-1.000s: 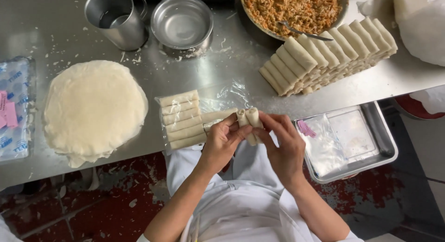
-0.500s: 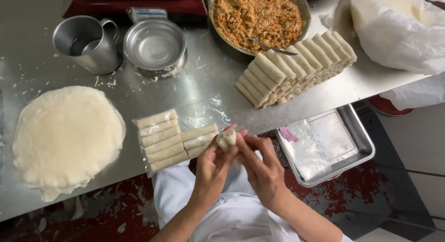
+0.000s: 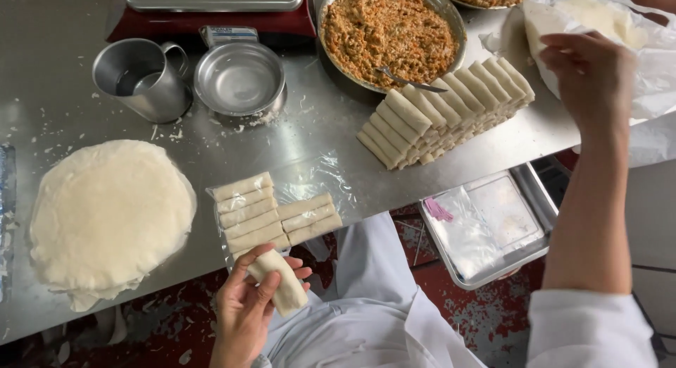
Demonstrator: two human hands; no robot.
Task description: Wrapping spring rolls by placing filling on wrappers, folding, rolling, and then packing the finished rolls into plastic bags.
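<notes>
My left hand (image 3: 246, 304) holds a pale rolled spring roll (image 3: 279, 281) just off the front edge of the steel table (image 3: 317, 135). Right above it, several finished rolls (image 3: 271, 213) lie in a clear plastic wrap on the table. My right hand (image 3: 588, 65) is stretched far to the right, fingers spread over a white wrapper sheet (image 3: 584, 19) lying on plastic; it grips nothing that I can see. A big row of rolls (image 3: 440, 107) leans stacked in the middle right.
A round stack of thin wrappers (image 3: 105, 216) lies at the left. A steel mug (image 3: 141, 79) and small steel bowl (image 3: 239, 79) stand behind. A large pan of orange filling (image 3: 391, 33) holds a spoon. A steel tray (image 3: 486, 227) with plastic bags sits lower right.
Both hands were together on the roll. Now the right hand has let go and reached up to the far right, while the left keeps the roll lower, near my body.
</notes>
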